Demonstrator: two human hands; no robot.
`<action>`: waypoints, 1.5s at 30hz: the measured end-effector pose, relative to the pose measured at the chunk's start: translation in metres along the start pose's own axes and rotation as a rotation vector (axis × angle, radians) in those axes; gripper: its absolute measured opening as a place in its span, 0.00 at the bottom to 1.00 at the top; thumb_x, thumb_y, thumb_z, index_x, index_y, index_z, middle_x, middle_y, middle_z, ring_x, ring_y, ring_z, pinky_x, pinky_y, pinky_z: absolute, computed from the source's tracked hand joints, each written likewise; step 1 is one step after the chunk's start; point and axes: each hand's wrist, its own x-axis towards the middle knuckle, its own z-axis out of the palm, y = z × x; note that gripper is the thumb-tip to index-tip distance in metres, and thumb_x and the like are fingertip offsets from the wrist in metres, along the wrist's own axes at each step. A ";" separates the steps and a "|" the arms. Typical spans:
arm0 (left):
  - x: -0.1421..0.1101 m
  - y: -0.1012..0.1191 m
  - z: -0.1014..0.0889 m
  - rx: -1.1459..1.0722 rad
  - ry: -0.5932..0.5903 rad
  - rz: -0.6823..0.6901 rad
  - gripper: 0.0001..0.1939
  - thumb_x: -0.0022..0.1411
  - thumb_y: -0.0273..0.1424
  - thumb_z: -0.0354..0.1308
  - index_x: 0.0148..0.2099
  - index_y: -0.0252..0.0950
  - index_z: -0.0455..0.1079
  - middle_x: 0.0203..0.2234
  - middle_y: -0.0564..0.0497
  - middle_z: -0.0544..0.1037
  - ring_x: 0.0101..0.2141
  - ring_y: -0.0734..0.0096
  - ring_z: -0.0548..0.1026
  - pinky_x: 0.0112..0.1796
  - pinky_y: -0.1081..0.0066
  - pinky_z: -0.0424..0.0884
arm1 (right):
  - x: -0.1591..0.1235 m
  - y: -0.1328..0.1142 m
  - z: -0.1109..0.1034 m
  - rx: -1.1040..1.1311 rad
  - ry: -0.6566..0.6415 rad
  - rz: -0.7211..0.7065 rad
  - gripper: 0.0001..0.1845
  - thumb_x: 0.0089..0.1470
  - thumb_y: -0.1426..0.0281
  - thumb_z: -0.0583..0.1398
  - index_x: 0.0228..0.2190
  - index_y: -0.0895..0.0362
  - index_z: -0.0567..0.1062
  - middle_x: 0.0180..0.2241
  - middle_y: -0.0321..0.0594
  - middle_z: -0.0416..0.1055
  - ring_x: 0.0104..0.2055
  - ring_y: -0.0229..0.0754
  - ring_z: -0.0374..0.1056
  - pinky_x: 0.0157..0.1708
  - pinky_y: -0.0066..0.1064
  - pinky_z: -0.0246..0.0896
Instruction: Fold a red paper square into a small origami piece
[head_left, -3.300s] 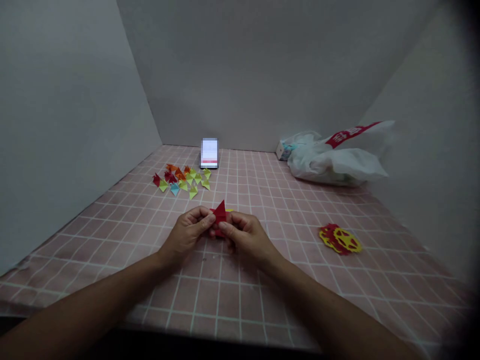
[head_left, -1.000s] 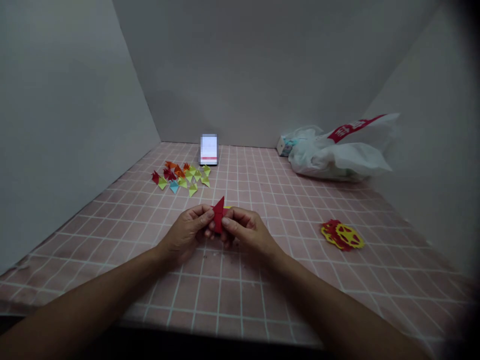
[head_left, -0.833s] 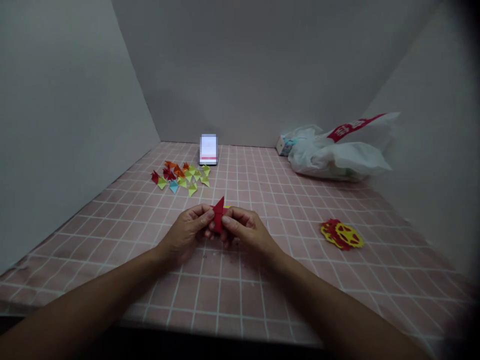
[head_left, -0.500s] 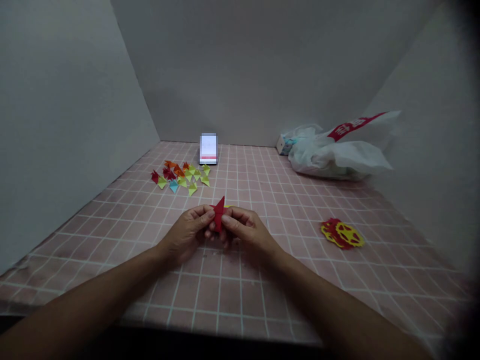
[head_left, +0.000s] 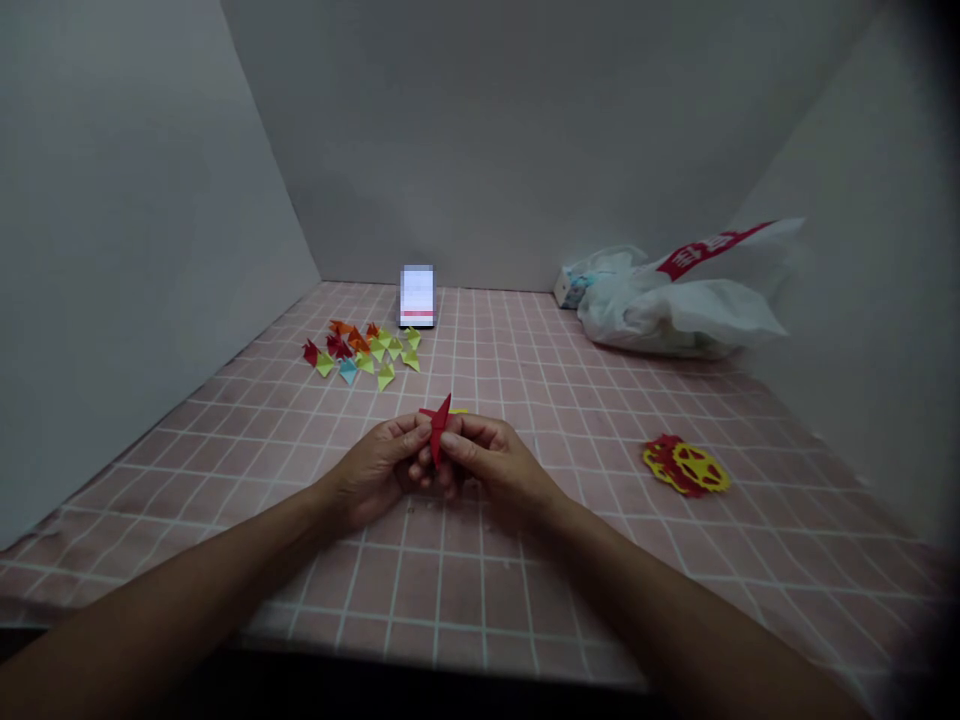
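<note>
A small folded red paper piece [head_left: 438, 428] stands point-up between both hands above the pink checked table cover [head_left: 465, 560]. My left hand [head_left: 379, 468] pinches its left side with thumb and fingers closed. My right hand [head_left: 491, 462] pinches its right side, fingers curled. A sliver of yellow paper [head_left: 459, 411] shows just behind the hands. The lower part of the red piece is hidden by my fingers.
A heap of several small folded paper pieces [head_left: 363, 352] in red, orange, green and blue lies at the back left. A phone [head_left: 417, 296] stands against the back wall. A white plastic bag [head_left: 671, 305] lies back right. Red and yellow paper cut-outs [head_left: 684, 468] rest at the right.
The red piece has been pressed narrower between my fingers, and my hands have drawn slightly closer together. Nothing else on the table moved.
</note>
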 end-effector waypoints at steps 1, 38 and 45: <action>0.000 0.000 0.000 -0.001 -0.002 -0.001 0.18 0.58 0.41 0.69 0.33 0.30 0.70 0.18 0.56 0.70 0.19 0.80 0.68 0.23 0.78 0.65 | 0.000 0.000 0.000 0.008 -0.007 -0.004 0.15 0.58 0.58 0.64 0.31 0.58 0.75 0.25 0.36 0.75 0.23 0.31 0.66 0.24 0.23 0.63; -0.003 0.004 0.004 0.023 -0.033 -0.002 0.17 0.61 0.39 0.67 0.30 0.32 0.67 0.18 0.57 0.68 0.18 0.81 0.65 0.22 0.79 0.63 | -0.001 0.000 0.000 -0.010 0.033 -0.014 0.21 0.58 0.52 0.63 0.31 0.58 0.75 0.22 0.36 0.72 0.23 0.35 0.68 0.23 0.24 0.63; -0.002 0.004 0.003 0.003 -0.027 -0.012 0.17 0.59 0.39 0.68 0.30 0.32 0.68 0.18 0.58 0.68 0.17 0.82 0.64 0.22 0.79 0.64 | -0.001 0.002 -0.002 -0.007 0.041 0.002 0.18 0.58 0.54 0.63 0.34 0.57 0.75 0.23 0.36 0.73 0.22 0.34 0.67 0.24 0.24 0.64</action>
